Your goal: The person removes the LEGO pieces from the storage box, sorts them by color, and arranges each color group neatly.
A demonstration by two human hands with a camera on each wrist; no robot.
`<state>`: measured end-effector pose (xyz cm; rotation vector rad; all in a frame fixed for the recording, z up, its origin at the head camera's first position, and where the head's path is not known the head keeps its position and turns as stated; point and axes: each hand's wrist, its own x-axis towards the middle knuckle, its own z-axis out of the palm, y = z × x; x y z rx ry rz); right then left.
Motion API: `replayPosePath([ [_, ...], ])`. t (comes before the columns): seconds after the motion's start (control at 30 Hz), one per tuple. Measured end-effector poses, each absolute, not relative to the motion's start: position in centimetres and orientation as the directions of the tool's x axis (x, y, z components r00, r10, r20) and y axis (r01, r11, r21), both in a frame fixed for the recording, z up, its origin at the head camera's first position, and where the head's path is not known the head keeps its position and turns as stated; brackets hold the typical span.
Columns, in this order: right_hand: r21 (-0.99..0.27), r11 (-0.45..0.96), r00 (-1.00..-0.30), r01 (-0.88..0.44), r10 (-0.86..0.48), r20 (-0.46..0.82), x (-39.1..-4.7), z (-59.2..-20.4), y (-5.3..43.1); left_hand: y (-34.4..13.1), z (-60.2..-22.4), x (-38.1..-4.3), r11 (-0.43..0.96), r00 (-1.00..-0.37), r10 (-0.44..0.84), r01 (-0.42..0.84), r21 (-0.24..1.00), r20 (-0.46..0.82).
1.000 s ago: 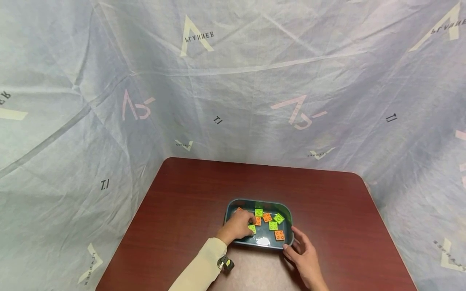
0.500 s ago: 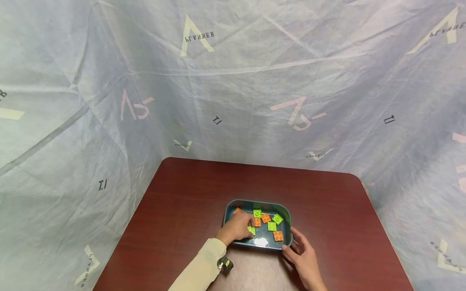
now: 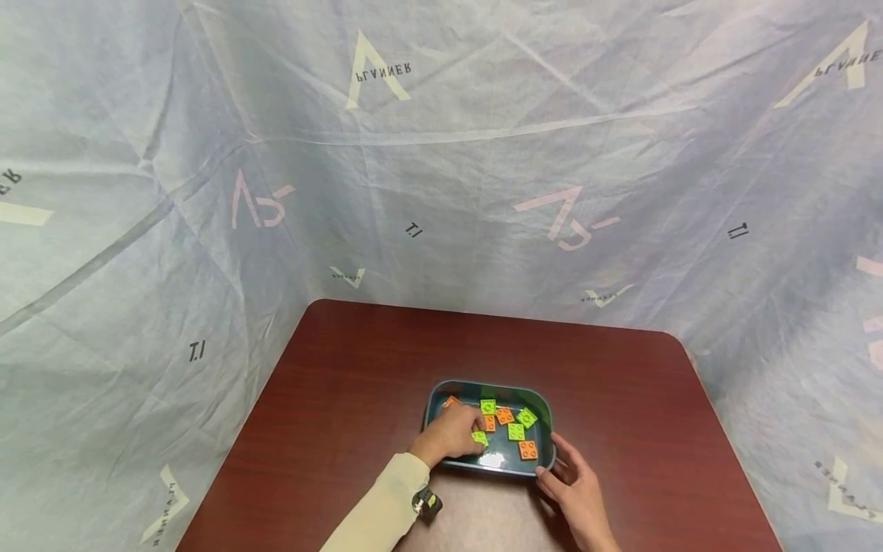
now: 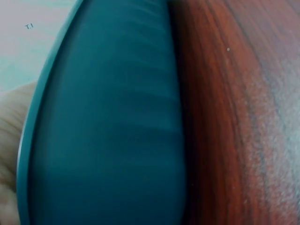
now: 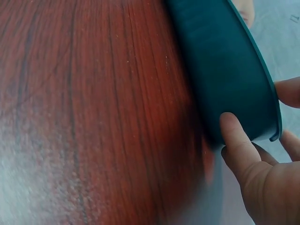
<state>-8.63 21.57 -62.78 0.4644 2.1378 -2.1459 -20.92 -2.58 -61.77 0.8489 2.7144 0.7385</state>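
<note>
In the head view a dark teal tray holds several orange and green studded toy bricks. My left hand reaches in over its left part, with finger and thumb about a green toy brick. An orange toy brick lies beside the index fingertip. My right hand grips the tray's near right corner; in the right wrist view its thumb presses the outer wall and other fingers lie at the rim. The left wrist view shows the tray's near wall, hiding most of the left hand.
More bricks lie to the right in the tray, such as a green brick and an orange brick. Around the tray spreads a dark red wooden table. A printed grey cloth hangs behind and beside the table.
The green brick at the left hand shifts slightly to the right within the tray, the fingers staying about it. The right hand keeps its grip on the corner.
</note>
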Motion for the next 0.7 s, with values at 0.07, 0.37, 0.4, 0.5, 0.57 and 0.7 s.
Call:
replayPosePath([
  [0.07, -0.963, -0.021, -0.949, 0.270, 0.165, -0.269, -8.6, -62.8, 21.5, -2.6, -61.8, -20.9, 0.703, -0.808, 0.588, 0.487, 0.518, -0.038],
  [0.37, -0.961, -0.017, -0.945, 0.277, 0.176, -0.276, -8.8, -62.7, 21.6, -2.9, -61.0, -21.2, 0.711, -0.804, 0.595, 0.510, 0.485, -0.027],
  [0.4, -0.959, -0.016, -0.944, 0.283, 0.174, -0.281, -8.8, -62.7, 21.6, -2.9, -60.9, -21.1, 0.714, -0.806, 0.591, 0.505, 0.486, -0.031],
  [0.5, -0.954, -0.017, -0.939, 0.300, 0.174, -0.298, -8.7, -62.7, 21.7, -3.2, -60.5, -21.1, 0.713, -0.807, 0.589, 0.497, 0.494, -0.038],
  [0.57, -0.954, -0.018, -0.939, 0.298, 0.173, -0.297, -8.6, -62.7, 21.7, -3.4, -60.2, -21.2, 0.713, -0.815, 0.579, 0.486, 0.505, -0.034],
  [0.7, -0.956, -0.018, -0.941, 0.293, 0.174, -0.292, -8.7, -62.7, 21.5, -4.1, -59.7, -21.4, 0.706, -0.818, 0.574, 0.489, 0.512, -0.011],
])
